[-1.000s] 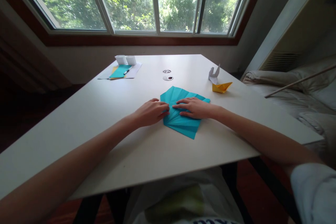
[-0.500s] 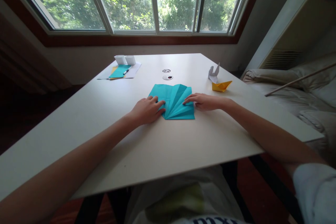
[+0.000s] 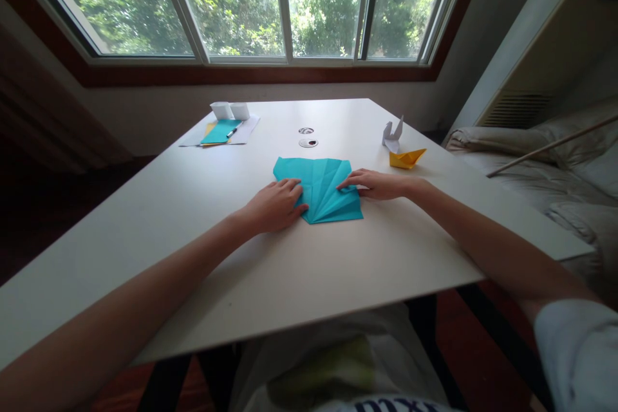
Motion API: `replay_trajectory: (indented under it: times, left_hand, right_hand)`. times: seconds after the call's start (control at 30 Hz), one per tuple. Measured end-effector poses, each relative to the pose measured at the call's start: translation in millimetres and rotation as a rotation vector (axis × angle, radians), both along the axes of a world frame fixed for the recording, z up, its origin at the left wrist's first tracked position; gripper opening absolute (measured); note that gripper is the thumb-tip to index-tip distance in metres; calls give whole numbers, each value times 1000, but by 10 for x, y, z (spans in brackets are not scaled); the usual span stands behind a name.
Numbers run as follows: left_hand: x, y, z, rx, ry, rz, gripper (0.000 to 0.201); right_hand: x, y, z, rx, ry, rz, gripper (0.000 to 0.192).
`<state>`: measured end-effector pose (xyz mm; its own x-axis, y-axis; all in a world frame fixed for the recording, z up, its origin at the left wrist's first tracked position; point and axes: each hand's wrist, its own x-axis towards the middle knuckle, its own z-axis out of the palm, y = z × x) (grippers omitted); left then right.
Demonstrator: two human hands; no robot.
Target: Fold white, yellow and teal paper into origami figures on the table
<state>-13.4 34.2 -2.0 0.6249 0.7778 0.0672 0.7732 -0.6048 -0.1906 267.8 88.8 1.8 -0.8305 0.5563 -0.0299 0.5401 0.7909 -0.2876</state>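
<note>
Hands flank your teal paper (image 3: 322,188): left hand (image 3: 273,205) presses flat on its left edge, right hand (image 3: 374,184) fingertips pin its right edge to the desk (image 3: 290,270).

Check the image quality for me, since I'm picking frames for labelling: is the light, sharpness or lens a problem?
Head view: window daylight backlights the white table, no glare; pleated teal paper sheet, left hand and right hand are sharp; wide lens bows the edges; underneath is dark.

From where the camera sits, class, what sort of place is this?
Probably a room at home: a white table stands under a wide window, bedding lies beside it, and both hands press a creased teal paper.
</note>
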Motion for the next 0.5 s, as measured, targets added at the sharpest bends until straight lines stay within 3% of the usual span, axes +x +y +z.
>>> replay_trajectory:
  times: [0.23, 0.5]
  left_hand:
    - [-15, 11, -115, -191, -43, 149, 60]
    - [44, -37, -78, -274, 26, 191, 68]
  right_hand:
    - [-6, 22, 3, 11, 77, -33, 38]
    - [-186, -43, -65, 213, 245, -209, 39]
